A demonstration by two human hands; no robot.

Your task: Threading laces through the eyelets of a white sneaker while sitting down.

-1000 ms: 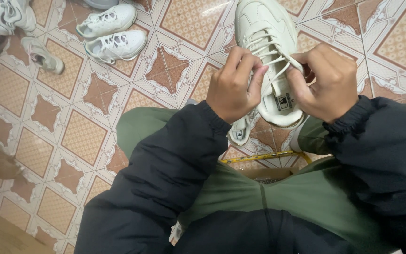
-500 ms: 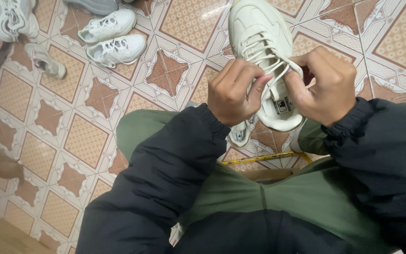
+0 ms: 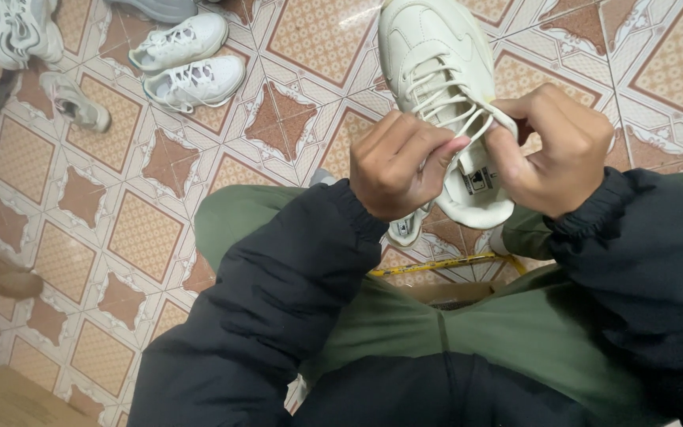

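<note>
Cream sneaker [image 3: 444, 103], held up over the person's lap between both hands, toe pointing away and tongue end toward the body. The left hand [image 3: 397, 166] is curled, its fingertips pinching a lace [image 3: 456, 107] at the top eyelets. The right hand [image 3: 555, 150] is likewise closed on the lace from the other side, thumb against the tongue.

Handling, as judged: the shoe looks light, with a padded upper that gives and a thick, stiffer sole. The laces are thin, limp and apt to slip. The firmest hold would be at the sole sides or heel, not the laces.

Surroundings: tiled floor [image 3: 294, 119] beneath, open to the front and left. A pair of white sneakers [image 3: 187, 63] lies well apart at upper left. A yellow strap [image 3: 444, 265] crosses just under the shoe, above the green trousers [image 3: 476, 340].
</note>
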